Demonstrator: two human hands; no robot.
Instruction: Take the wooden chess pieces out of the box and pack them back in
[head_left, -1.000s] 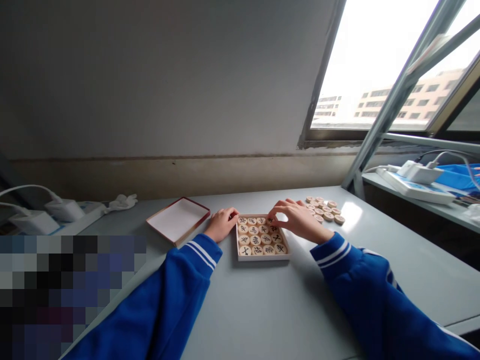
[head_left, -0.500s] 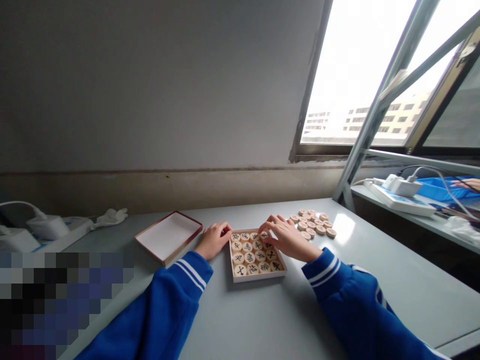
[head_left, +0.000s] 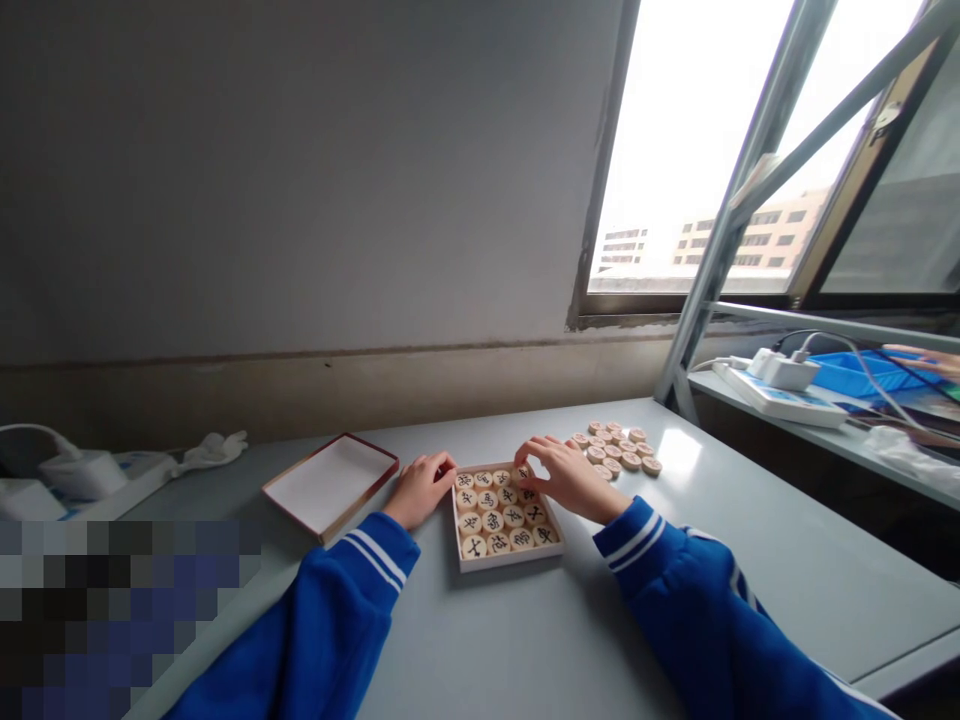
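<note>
A shallow open box (head_left: 510,562) with pale sides stands on the grey table, filled with rows of round wooden Chinese chess pieces (head_left: 492,521) bearing black characters. My left hand (head_left: 420,488) is closed at the box's upper left corner, its thumb and fingertips against the rim. Over the upper right corner, the thumb and fingers of my right hand (head_left: 564,476) pinch a chess piece (head_left: 523,474) in the top row. Part of the right column is hidden by that hand. Beyond it, several more chess pieces (head_left: 613,466) with reddish marks lie on the table.
The box lid (head_left: 330,482), white inside with red edges, lies left of my left hand. Power strips with white chargers (head_left: 90,462) stand at far left and on the right shelf (head_left: 784,390). A blue basket (head_left: 862,372) and another person's hand (head_left: 930,360) are at far right.
The whole view has shifted slightly, moving the scene a little left. Both hands keep their places at the box; the right fingers remain at the upper right piece.
</note>
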